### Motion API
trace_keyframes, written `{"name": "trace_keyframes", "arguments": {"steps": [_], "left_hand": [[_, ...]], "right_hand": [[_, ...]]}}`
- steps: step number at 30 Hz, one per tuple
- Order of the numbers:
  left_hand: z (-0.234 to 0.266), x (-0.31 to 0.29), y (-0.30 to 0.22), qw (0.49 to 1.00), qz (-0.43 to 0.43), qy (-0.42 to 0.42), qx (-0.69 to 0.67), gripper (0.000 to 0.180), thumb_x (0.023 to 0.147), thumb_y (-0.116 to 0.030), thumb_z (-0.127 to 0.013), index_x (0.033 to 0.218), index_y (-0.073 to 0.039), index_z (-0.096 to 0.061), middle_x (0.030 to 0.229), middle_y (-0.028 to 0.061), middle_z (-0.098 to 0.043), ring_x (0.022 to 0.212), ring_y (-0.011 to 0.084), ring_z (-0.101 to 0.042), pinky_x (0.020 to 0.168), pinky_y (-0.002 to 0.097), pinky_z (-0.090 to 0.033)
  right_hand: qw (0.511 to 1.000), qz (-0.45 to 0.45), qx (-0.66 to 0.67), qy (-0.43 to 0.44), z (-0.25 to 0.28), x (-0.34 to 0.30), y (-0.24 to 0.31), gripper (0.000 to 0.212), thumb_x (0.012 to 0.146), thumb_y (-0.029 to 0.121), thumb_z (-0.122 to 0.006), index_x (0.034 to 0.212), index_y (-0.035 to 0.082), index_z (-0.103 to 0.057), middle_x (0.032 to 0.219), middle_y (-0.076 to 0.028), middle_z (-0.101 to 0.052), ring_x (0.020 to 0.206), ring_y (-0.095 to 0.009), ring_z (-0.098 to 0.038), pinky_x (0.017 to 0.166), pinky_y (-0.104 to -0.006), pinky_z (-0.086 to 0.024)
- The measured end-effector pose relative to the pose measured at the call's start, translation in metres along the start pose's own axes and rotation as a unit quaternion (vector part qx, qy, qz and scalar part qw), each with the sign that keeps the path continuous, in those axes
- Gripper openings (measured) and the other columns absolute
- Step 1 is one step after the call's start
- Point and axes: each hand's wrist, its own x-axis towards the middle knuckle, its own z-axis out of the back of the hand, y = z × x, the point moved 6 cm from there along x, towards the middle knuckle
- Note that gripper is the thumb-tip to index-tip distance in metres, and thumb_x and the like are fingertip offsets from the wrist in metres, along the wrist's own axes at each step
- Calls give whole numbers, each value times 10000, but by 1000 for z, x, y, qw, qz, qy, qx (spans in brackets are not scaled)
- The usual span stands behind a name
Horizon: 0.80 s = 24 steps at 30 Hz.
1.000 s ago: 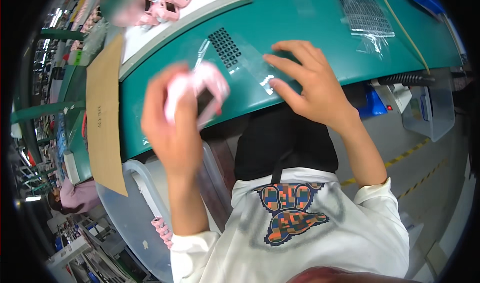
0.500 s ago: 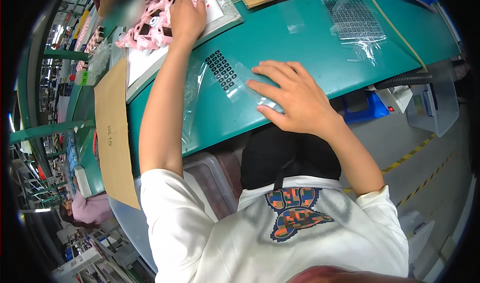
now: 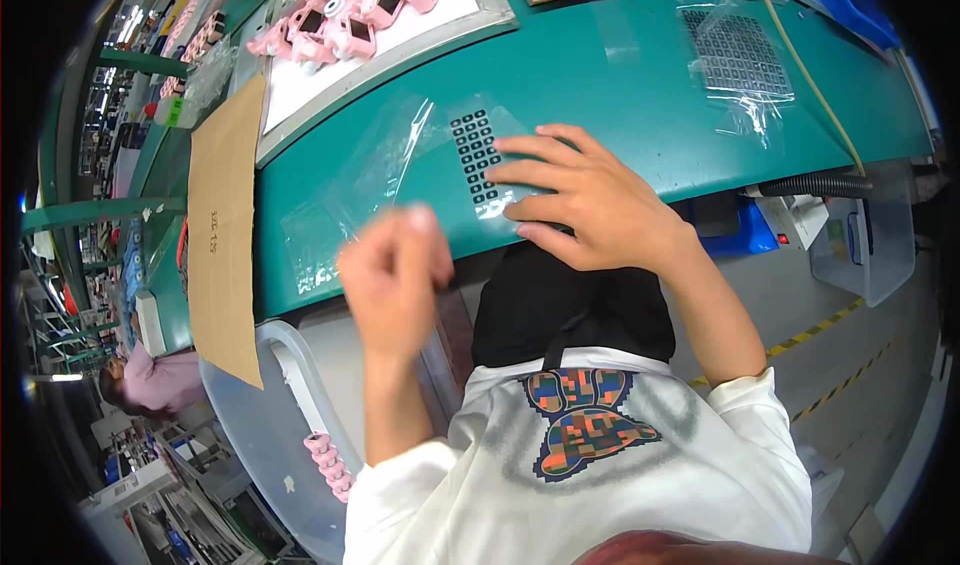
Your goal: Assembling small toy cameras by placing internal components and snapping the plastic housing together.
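Right hand [image 3: 595,205] spread at right edge of sticker sheet [image 3: 472,155] on worktop [image 3: 600,105]; likely light, floppy; hold by edge. Left hand [image 3: 392,280] blurred, grip unclear.

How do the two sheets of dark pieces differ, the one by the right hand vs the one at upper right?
Contact: the right hand has its fingertips over the near sheet; neither hand is on the far sheet.
Layout: the near sheet shows a narrow strip; the far sheet, a broader block.
Clarity: the near sheet's pieces look distinct; the far sheet's look hazier.
Shared: rows of small dark pieces, on the green table.
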Motion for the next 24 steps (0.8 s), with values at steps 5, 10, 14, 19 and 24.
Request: {"name": "trace_keyframes", "arguments": {"steps": [5, 10, 14, 19, 24], "left_hand": [[-17, -83, 90, 977, 213, 5, 4, 167, 983, -131, -634, 920, 14, -688, 784, 53, -680, 692, 94, -583, 624, 241, -452], [-49, -72, 86, 897, 199, -90, -384, 199, 1024, -138, -597, 1132, 20, -654, 981, 108, -710, 881, 140, -650, 739, 259, -494], [-64, -73, 97, 877, 193, -64, -435, 210, 1049, -139, -567, 1161, 28, -624, 1069, 139, -699, 950, 173, -656, 791, 272, -501], [-65, -76, 98, 871, 180, -91, -449, 202, 1051, -123, -540, 1184, 21, -590, 1119, 129, -656, 1009, 180, -639, 891, 285, -524], [-65, -81, 105, 853, 174, -46, -490, 242, 1052, -167, -525, 1196, 18, -588, 1173, 126, -624, 1098, 181, -602, 974, 266, -495]], "right_hand": [[998, 45, 47, 21, -3, 3, 11, 68, 832, 120, -725, 887, 95, -757, 1188, -10, -709, 1227, -212, -608, 1118, -437, -380], [995, 57, 82, 5, -13, 4, 24, 73, 811, 102, -731, 880, 94, -751, 1137, 2, -721, 1135, -188, -642, 1100, -422, -398], [997, 30, 67, -32, -12, -5, 22, 69, 814, 99, -717, 881, 89, -731, 1093, -3, -710, 1047, -177, -642, 1046, -397, -418], [995, 52, 54, -62, -13, -4, 28, 93, 846, 179, -683, 827, 88, -680, 1004, -22, -639, 979, -214, -585, 980, -398, -419], [993, 26, 57, -103, -15, -14, 36, 72, 836, 158, -671, 788, 104, -665, 933, -29, -602, 912, -228, -536, 934, -396, -401]]}}
